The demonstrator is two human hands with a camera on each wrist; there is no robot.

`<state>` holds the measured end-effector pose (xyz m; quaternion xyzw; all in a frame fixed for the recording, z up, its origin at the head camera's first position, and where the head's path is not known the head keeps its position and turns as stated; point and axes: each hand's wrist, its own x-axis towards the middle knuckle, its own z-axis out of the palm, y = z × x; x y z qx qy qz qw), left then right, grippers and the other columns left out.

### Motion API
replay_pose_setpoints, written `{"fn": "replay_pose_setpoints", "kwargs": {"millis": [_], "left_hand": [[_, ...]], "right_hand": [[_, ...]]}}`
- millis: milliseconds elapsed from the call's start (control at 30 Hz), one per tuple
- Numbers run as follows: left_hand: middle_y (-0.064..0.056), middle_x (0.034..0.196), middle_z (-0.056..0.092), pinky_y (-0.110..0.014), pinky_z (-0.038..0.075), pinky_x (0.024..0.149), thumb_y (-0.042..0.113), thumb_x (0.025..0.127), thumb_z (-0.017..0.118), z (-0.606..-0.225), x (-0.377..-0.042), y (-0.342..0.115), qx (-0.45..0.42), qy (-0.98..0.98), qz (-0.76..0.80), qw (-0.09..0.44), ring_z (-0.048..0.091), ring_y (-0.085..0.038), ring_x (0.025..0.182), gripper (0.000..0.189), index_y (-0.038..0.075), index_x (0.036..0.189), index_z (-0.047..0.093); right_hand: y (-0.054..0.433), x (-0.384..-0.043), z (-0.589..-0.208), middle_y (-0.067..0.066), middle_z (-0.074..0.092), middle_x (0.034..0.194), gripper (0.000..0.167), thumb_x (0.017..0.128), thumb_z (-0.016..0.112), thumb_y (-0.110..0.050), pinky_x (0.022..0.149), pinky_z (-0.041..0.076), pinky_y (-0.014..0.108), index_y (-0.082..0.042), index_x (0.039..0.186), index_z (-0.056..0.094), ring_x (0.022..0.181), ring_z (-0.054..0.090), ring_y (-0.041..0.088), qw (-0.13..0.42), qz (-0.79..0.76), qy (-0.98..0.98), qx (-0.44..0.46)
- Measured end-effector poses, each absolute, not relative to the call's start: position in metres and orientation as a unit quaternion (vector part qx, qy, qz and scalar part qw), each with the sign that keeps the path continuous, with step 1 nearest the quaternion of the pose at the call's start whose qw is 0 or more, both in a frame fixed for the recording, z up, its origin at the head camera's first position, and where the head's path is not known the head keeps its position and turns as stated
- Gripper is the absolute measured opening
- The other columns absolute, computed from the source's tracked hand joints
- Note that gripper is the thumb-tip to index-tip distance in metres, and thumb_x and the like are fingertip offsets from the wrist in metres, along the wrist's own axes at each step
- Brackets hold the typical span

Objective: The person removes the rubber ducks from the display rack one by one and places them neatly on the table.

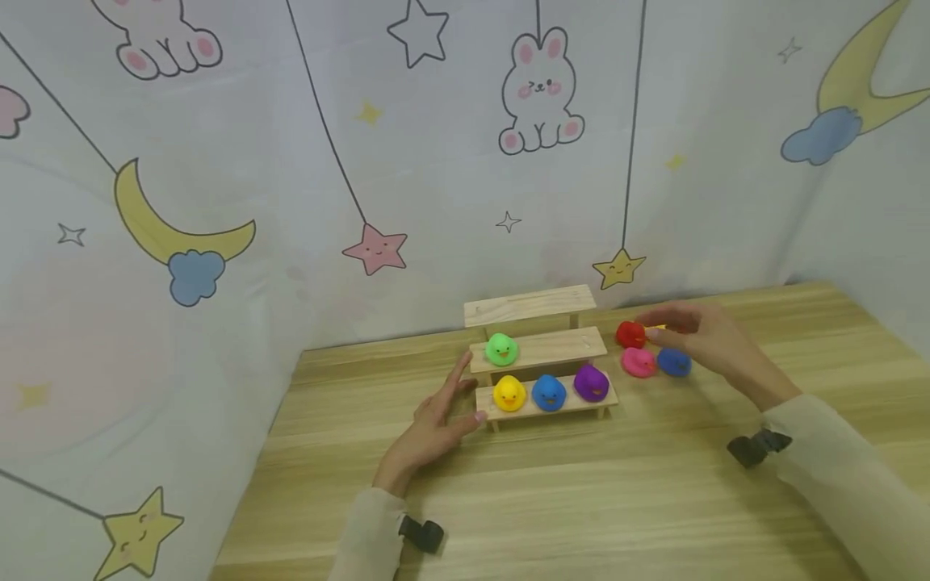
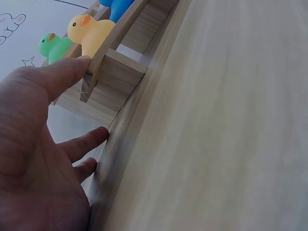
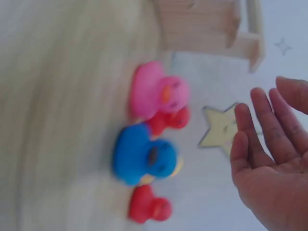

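Note:
A three-tier wooden rack (image 1: pixel 534 307) stands near the back of the table. On its middle tier sits a green rubber duck (image 1: pixel 501 349). The lowest tier bears a yellow duck (image 1: pixel 509 394), a blue duck (image 1: pixel 548 393) and a purple duck (image 1: pixel 592 383). My left hand (image 1: pixel 433 424) is at the rack's left end, its thumb touching the lowest tier and its fingers spread. Over the loose ducks at the right hovers my right hand (image 1: pixel 708 337), fingers loosely bent and holding nothing. Below it are a red duck (image 1: pixel 630 334), a pink duck (image 1: pixel 638 362) and another blue duck (image 1: pixel 674 362).
In the right wrist view a second red duck (image 3: pixel 148 206) stands beyond the blue one, and a bit of yellow shows behind. A printed curtain (image 1: pixel 450 177) hangs behind the wooden table (image 1: pixel 581 500). The right wrist view is blurred.

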<state>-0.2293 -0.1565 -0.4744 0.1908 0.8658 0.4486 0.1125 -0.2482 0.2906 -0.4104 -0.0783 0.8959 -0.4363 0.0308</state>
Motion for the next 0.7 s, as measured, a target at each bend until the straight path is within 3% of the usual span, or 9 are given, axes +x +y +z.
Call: {"fn": "replay_pose_setpoints", "kwargs": {"millis": [100, 267, 367, 467, 700], "left_hand": [[-0.008, 0.171, 0.046, -0.071, -0.003, 0.133, 0.038, 0.104, 0.068, -0.475, -0.229, -0.157, 0.190, 0.866, 0.449, 0.114, 0.031, -0.039, 0.165, 0.094, 0.058, 0.168, 0.002], [-0.008, 0.171, 0.046, -0.071, -0.002, 0.133, 0.039, 0.104, 0.068, -0.476, -0.231, -0.156, 0.189, 0.868, 0.445, 0.113, 0.033, -0.039, 0.164, 0.094, 0.060, 0.167, 0.001], [-0.008, 0.171, 0.046, -0.072, -0.001, 0.133, 0.040, 0.104, 0.068, -0.476, -0.232, -0.156, 0.191, 0.869, 0.442, 0.112, 0.033, -0.039, 0.164, 0.094, 0.060, 0.166, 0.001], [-0.008, 0.171, 0.045, -0.072, -0.002, 0.132, 0.040, 0.104, 0.068, -0.476, -0.232, -0.157, 0.192, 0.869, 0.441, 0.114, 0.032, -0.039, 0.165, 0.094, 0.061, 0.166, 0.000], [-0.007, 0.171, 0.046, -0.073, -0.003, 0.132, 0.039, 0.104, 0.068, -0.477, -0.231, -0.158, 0.190, 0.869, 0.443, 0.115, 0.031, -0.039, 0.165, 0.094, 0.060, 0.167, 0.001]], "right_hand": [[0.274, -0.249, -0.397, 0.014, 0.066, 0.152, 0.046, 0.108, 0.065, -0.041, 0.116, 0.049, 0.062, -0.016, 0.146, 0.064, 0.141, 0.061, 0.039, 0.023, -0.454, 0.885, -0.100], [0.241, -0.251, -0.378, 0.014, 0.067, 0.150, 0.041, 0.109, 0.065, -0.031, 0.105, 0.055, 0.022, -0.013, 0.146, 0.065, 0.140, 0.063, 0.036, 0.019, -0.497, 0.856, -0.142], [0.218, -0.255, -0.374, 0.018, 0.069, 0.147, 0.038, 0.108, 0.066, -0.020, 0.098, 0.053, 0.011, -0.009, 0.144, 0.066, 0.139, 0.064, 0.039, 0.014, -0.515, 0.839, -0.176], [0.196, -0.261, -0.373, 0.017, 0.070, 0.146, 0.038, 0.107, 0.067, -0.016, 0.102, 0.054, 0.017, -0.008, 0.143, 0.067, 0.137, 0.065, 0.039, 0.014, -0.505, 0.839, -0.204], [0.148, -0.265, -0.373, 0.014, 0.073, 0.143, 0.036, 0.105, 0.068, -0.017, 0.118, 0.050, 0.056, -0.009, 0.140, 0.070, 0.137, 0.065, 0.037, 0.028, -0.474, 0.854, -0.215]]}}
